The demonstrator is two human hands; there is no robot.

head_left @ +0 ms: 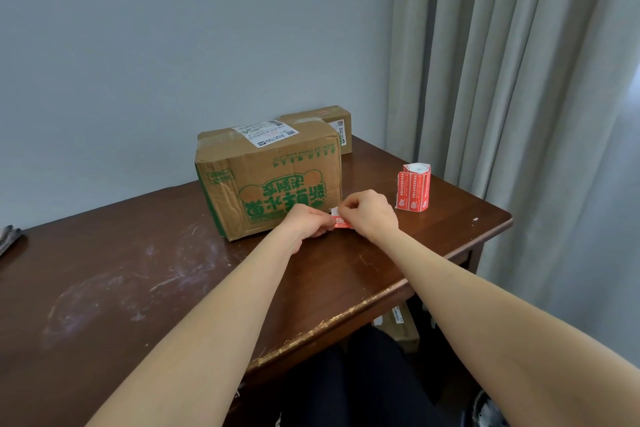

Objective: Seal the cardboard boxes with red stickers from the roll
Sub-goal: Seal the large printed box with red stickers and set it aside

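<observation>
Head view, left hand and right hand (forearms outstretched) pinching red sticker.

Your left arm and your right arm are bare for as far as you can see them. Your left hand and your right hand are bare too. Low down in the view, your legs are in dark, almost black trousers of plain cloth.
</observation>
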